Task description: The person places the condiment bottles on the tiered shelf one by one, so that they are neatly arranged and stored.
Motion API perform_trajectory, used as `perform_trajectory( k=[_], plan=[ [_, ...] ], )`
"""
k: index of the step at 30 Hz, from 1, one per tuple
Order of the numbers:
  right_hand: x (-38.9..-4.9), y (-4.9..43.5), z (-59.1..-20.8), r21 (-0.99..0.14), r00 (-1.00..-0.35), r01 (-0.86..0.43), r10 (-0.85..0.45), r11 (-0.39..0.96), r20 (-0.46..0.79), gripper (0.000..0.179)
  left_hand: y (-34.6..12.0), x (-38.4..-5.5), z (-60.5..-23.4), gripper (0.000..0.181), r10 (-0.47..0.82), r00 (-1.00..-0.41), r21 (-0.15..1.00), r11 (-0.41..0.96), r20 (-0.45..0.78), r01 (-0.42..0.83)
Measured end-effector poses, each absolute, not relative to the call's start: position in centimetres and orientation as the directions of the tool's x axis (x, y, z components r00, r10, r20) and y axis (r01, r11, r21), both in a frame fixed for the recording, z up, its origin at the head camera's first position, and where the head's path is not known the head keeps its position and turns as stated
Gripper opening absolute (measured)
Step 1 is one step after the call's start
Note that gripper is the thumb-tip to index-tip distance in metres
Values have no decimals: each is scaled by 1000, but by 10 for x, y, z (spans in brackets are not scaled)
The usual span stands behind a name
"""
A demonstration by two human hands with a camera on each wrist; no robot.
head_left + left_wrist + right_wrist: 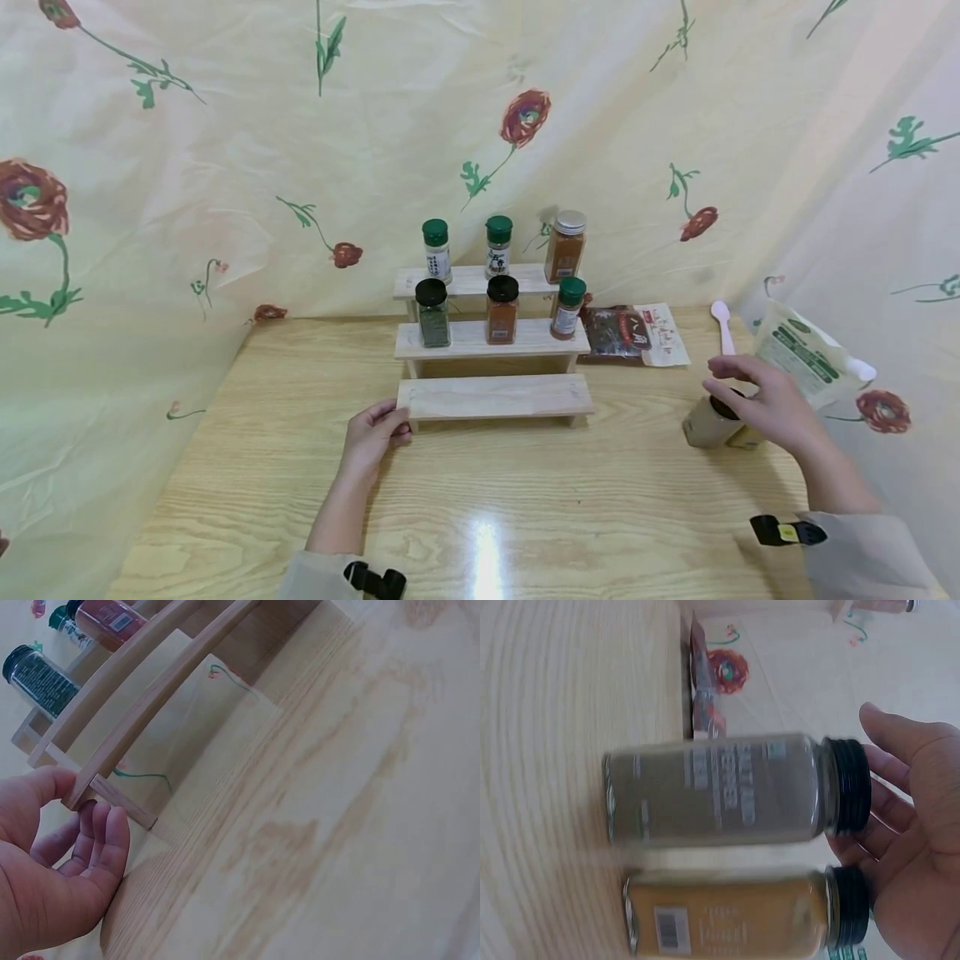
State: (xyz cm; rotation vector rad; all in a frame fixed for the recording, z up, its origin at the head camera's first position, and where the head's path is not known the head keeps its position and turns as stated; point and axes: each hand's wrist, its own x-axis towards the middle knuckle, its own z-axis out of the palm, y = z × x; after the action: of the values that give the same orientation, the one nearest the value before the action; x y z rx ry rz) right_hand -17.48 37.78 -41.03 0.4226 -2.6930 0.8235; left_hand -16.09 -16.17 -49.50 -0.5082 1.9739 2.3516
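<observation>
At the left end of a tiered wooden spice rack, my left hand [371, 437] pinches the lowest step [495, 397], thumb on its edge and fingers underneath. On the right, my right hand [772, 404] is at the black lid of a grey-brown salt and pepper jar [712, 791]. Its fingers reach behind the lid while the thumb stands apart from it. Beside that jar is a yellow-brown spice jar [731, 911], also black-lidded, mostly hidden in the head view. Both jars stand upright on the table.
The middle step carries a green herb jar [433, 321], a reddish spice jar [502, 317] and a green-capped jar [566, 312]. Three more jars stand on the top step [468, 281]. Rightward lie a dark spice packet [630, 335], a pink spoon [723, 325] and a white pouch [798, 354].
</observation>
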Motion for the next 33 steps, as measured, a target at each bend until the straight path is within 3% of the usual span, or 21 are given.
perform_trajectory(
  k=[10, 16, 22, 28, 33],
  plan=[
    [-171, 395, -414, -458, -895, -375, -187, 806, 405, 29, -162, -162, -494, 35, -188, -945, 952, -203, -267, -229],
    [-167, 402, -413, -455, -919, -353, -213, 817, 331, 34, -162, -161, -495, 35, -185, -947, 954, -197, -264, -227],
    [-163, 403, -410, -450, -945, -313, -229, 836, 232, 51, -161, -160, -494, 34, -191, -946, 957, -183, -261, -227],
    [-164, 403, -411, -404, -944, -321, -254, 856, 212, 58, -161, -158, -494, 39, -184, -946, 956, -178, -266, -234],
    [-163, 406, -411, -386, -932, -347, -270, 855, 240, 53, -161, -158, -492, 40, -175, -949, 957, -177, -262, -231]
  ],
)
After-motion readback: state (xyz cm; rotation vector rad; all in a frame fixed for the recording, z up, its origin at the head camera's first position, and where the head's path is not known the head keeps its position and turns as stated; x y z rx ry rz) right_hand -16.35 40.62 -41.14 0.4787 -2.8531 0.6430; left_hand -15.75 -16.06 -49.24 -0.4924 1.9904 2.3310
